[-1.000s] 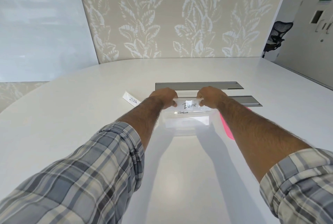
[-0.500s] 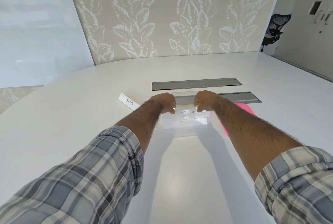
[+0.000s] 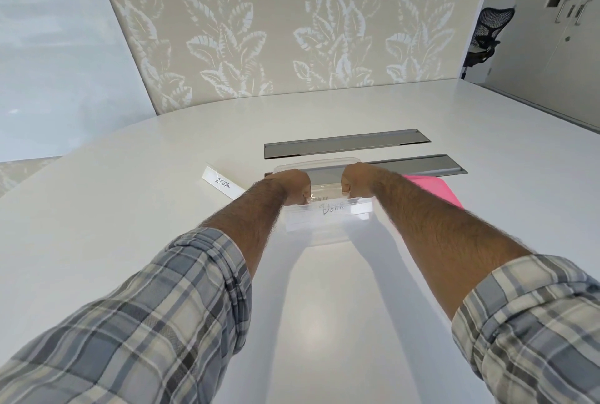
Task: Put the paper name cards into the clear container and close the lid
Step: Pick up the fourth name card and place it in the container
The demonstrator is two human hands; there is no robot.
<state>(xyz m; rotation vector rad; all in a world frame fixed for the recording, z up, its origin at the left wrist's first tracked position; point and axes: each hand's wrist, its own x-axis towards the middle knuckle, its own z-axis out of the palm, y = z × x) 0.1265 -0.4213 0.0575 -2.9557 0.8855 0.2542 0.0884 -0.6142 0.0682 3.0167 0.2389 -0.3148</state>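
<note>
1. The clear container (image 3: pixel 328 221) sits on the white table (image 3: pixel 130 208) straight ahead of you, just this side of the nearer grey cable hatch (image 3: pixel 418 165); a name card reading "BEAR" (image 3: pixel 331 209) stands inside against its near wall, with another card behind it whose writing is too blurred to read.
2. Your left hand (image 3: pixel 287 184) and right hand (image 3: pixel 357 180) are both curled over the container's top, fingers folded down; whether they pinch the card's ends or press the rim, I cannot tell.
3. One card marked "ZEBRA" (image 3: pixel 222 183) lies on the table just left of your left wrist, outside the container; so the loading looks unfinished.
4. The pink lid (image 3: pixel 435 190) lies to the right, partly hidden behind your right forearm.
5. Risks, as I judge them: a tall card left upright could buckle or block the lid from seating; pressing on one side could tip or slide the light container; reaching for the lid now would strand the ZEBRA card.
</note>
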